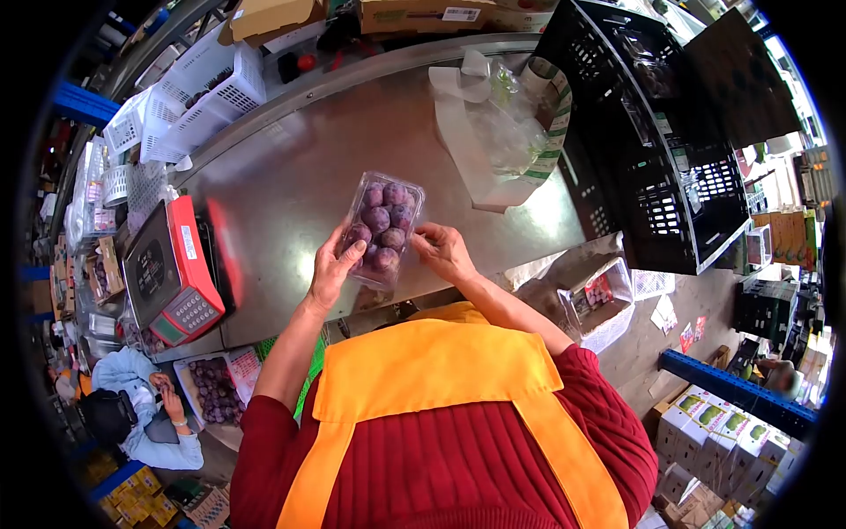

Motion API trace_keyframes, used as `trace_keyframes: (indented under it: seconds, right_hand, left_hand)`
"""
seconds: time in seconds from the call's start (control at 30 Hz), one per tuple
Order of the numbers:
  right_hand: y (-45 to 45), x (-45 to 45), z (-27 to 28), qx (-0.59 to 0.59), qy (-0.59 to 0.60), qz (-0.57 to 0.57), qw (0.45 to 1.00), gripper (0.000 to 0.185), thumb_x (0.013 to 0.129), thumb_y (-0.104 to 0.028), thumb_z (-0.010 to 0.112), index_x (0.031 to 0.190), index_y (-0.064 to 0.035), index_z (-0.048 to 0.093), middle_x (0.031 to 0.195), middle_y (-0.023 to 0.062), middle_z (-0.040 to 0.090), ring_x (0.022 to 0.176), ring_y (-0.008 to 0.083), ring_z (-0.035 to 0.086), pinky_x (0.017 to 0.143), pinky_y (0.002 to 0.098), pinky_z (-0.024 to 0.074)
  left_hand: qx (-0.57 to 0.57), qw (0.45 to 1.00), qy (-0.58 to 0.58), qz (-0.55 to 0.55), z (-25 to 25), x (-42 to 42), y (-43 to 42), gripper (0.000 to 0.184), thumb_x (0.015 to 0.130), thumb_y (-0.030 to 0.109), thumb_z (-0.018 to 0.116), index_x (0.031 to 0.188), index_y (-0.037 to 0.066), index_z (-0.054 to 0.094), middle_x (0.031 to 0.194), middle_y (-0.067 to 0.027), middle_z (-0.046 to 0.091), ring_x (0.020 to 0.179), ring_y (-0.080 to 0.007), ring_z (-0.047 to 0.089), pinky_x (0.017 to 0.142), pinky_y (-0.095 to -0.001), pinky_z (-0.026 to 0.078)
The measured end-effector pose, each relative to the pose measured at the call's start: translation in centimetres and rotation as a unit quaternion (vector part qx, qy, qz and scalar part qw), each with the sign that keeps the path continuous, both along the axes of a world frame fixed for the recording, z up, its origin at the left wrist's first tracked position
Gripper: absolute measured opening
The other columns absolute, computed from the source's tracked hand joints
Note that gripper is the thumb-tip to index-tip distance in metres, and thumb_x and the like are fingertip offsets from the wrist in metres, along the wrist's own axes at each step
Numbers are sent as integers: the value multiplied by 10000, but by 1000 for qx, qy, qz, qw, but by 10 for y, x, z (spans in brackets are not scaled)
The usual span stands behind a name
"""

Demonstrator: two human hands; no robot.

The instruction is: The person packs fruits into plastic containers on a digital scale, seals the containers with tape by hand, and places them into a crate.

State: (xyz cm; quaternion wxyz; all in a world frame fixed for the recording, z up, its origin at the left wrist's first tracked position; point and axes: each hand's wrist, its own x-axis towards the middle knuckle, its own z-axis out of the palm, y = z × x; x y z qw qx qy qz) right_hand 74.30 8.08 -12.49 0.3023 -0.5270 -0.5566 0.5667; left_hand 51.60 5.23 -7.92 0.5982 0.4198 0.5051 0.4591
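A clear plastic box with several dark purple plums inside is held tilted above the metal table. Its left side is gripped by my left hand, with the thumb lying over the near left corner. At the right edge, my right hand has its fingers curled, the thumb and fingertips pinching the box's side. Whether a lid covers the plums is hard to make out.
The metal table carries a red scale at left and a paper-edged bundle of clear plastic at back right. Black crates stand at right. White baskets are back left. A person sits beside a plum crate.
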Motion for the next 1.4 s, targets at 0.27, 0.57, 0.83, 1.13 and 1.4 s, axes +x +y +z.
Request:
trace_keyframes:
  seconds: [0.27, 0.57, 0.83, 1.13, 1.4]
  right_hand:
    - [3, 44, 87, 52, 136, 40, 989, 398, 954, -366, 620, 1205, -69, 535, 686, 68, 602, 586, 114, 553, 565, 276, 450]
    - [26, 69, 76, -5, 315, 160, 935, 563, 772, -461, 783, 1108, -21, 680, 771, -53, 576, 714, 37, 492, 606, 219, 385]
    - [6, 84, 92, -120, 280, 101, 947, 604, 769, -589, 732, 996, -30, 739, 774, -22, 636, 678, 68, 491, 605, 238, 395]
    - [9, 95, 115, -61, 89, 60, 992, 687, 843, -609, 647, 1042, 48, 681, 849, 112, 676, 784, 122, 600, 666, 289, 464]
    - [11, 139, 112, -8, 199, 122, 972, 369, 900, -360, 714, 1031, -18, 668, 790, 12, 655, 721, 73, 589, 655, 254, 482]
  left_hand:
    - [-165, 872, -458, 49, 45, 18, -30, 427, 980, 427, 525, 1271, 118, 575, 1256, -85, 626, 1147, -280, 591, 1008, -502, 446]
    - [-270, 692, -633, -218, 64, 79, -30, 714, 878, 372, 669, 1462, 102, 359, 1483, -72, 373, 1085, -332, 542, 946, -450, 489]
    - [-87, 979, -121, -137, 96, 59, -31, 803, 855, 486, 701, 1420, 20, 373, 1364, -128, 511, 1298, -291, 473, 1085, -422, 391]
    - [-96, 980, -82, -151, 133, 89, 16, 764, 830, 353, 699, 1412, 6, 347, 1310, -129, 508, 1195, -216, 530, 1041, -371, 439]
    - [-147, 966, -128, -166, 129, 102, 17, 759, 804, 369, 652, 1405, 1, 370, 1285, -128, 538, 1171, -228, 558, 1013, -370, 467]
